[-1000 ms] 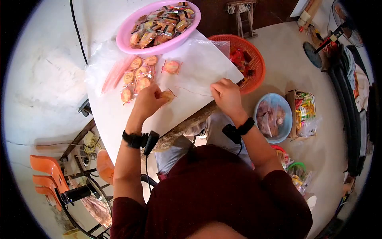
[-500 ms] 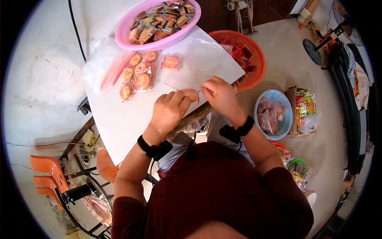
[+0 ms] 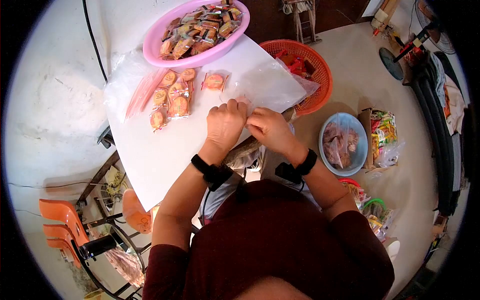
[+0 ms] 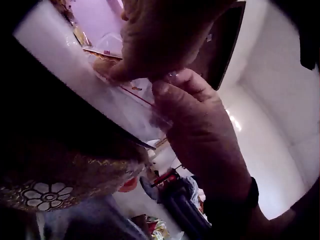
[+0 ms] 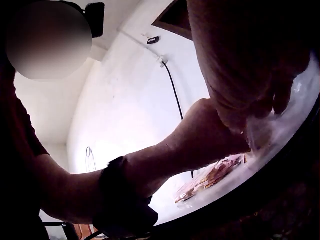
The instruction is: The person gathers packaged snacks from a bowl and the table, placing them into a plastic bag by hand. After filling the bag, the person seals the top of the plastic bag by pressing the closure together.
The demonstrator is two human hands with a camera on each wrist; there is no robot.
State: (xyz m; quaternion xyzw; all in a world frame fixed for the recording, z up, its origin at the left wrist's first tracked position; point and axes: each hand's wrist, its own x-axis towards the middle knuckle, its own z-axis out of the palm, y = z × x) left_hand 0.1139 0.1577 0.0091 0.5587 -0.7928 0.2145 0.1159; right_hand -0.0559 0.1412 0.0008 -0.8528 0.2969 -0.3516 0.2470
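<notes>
My left hand [image 3: 226, 122] and right hand [image 3: 270, 129] meet over the table's near edge, fingers curled. Between them they pinch a clear zip-lock bag with a red line [image 4: 137, 96] along its mouth; my right thumb and fingers grip one end of that line. Pale behind plastic, a wrapped round cookie [image 3: 243, 100] shows just past my left knuckles, partly hidden by the hand. To the left lie several wrapped round cookies [image 3: 178, 105] in a group, with one wrapped cookie [image 3: 215, 81] apart. A stack of red-lined zip-lock bags [image 3: 145, 94] lies beside the group.
A pink basin [image 3: 196, 61] heaped with wrapped snacks stands at the table's back. Beyond the right edge is an orange basket [image 3: 322, 75] with red packets. On the floor are a blue basin [image 3: 362, 150], a box of colourful packets [image 3: 382, 132] and a fan [image 3: 392, 62].
My left hand has moved right from the cookie group, carrying one wrapped cookie to my right hand. The hands have come together, and clear plastic now spreads beyond them.
</notes>
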